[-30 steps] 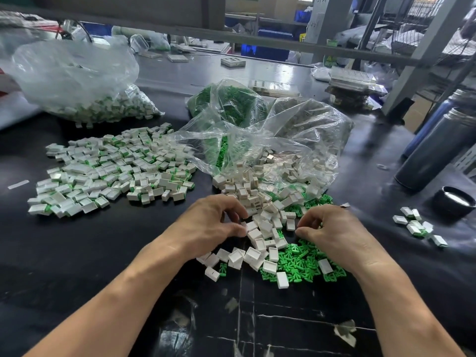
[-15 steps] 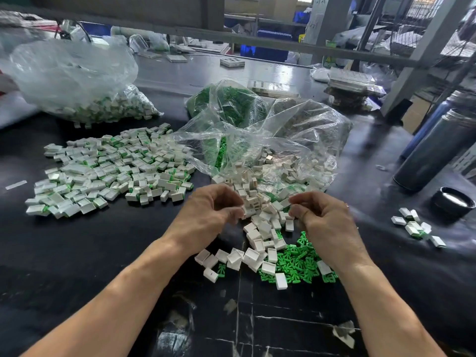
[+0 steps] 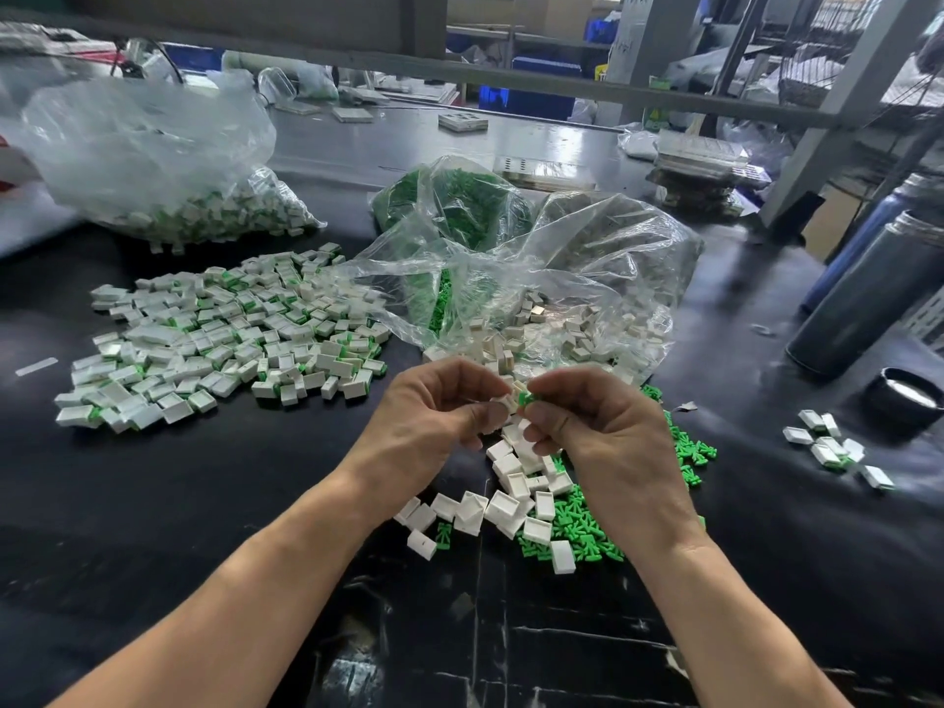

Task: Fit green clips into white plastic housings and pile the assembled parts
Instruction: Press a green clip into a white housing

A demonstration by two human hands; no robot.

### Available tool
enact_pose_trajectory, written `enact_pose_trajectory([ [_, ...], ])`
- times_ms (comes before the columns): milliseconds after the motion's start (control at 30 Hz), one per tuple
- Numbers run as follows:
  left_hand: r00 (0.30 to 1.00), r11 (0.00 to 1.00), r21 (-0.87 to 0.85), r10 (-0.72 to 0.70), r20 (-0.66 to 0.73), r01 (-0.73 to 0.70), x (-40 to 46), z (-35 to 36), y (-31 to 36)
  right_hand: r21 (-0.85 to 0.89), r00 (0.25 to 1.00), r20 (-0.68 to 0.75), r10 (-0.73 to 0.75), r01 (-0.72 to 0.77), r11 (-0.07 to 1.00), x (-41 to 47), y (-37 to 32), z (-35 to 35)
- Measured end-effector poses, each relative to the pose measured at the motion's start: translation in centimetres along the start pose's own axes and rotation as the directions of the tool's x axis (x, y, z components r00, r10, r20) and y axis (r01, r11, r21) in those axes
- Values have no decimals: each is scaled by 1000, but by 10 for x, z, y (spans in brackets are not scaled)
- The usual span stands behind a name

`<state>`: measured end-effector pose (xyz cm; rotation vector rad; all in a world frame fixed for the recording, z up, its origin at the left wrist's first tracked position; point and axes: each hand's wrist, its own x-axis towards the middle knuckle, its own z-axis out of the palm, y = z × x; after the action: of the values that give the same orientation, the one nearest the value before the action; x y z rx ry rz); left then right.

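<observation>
Both hands meet above the black table. My left hand pinches a white housing between thumb and fingers. My right hand pinches a green clip right against that housing. Below them lie loose white housings and a spread of green clips. A wide pile of assembled parts, white with green showing, covers the table to the left.
An open clear bag of white housings sits just behind my hands, a bag of green clips behind it. Another bag of parts is far left. A few parts, a dark flask and a black cap are at right.
Both hands rose from the loose parts on the table and came together; the left now holds a housing and the right a green clip at its side.
</observation>
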<state>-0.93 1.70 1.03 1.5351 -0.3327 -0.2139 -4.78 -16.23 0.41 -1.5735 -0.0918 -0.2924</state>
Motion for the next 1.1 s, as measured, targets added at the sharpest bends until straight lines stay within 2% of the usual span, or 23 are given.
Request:
enact_pose_trajectory([
  [300, 1000, 1000, 10, 12, 6, -12, 0, 2, 1, -84, 999, -50, -22, 17, 996, -3, -5, 4],
  [500, 1000, 1000, 16, 21, 14, -21, -1, 2, 0, -177, 999, -14, -30, 27, 984, -4, -5, 4],
  [567, 1000, 1000, 17, 22, 12, -23, 0, 2, -2, -152, 1000, -10, -16, 14, 988, -4, -6, 3],
  [700, 999, 999, -22, 44, 7, -44, -1, 3, -2, 16, 994, -50, 102, -101, 995, -3, -7, 1],
  [767, 998, 998, -37, 56, 9, -55, 0, 3, -3, 15, 991, -50, 123, -122, 992, -3, -6, 1],
  [933, 998, 998, -66, 19, -58, -23, 0, 7, -7, -126, 998, -30, 59, -62, 990, -5, -7, 3],
  [1100, 999, 998, -57, 6, -42, -9, 0, 6, -8, -301, 1000, -31, 1, -11, 953, -9, -5, 4],
])
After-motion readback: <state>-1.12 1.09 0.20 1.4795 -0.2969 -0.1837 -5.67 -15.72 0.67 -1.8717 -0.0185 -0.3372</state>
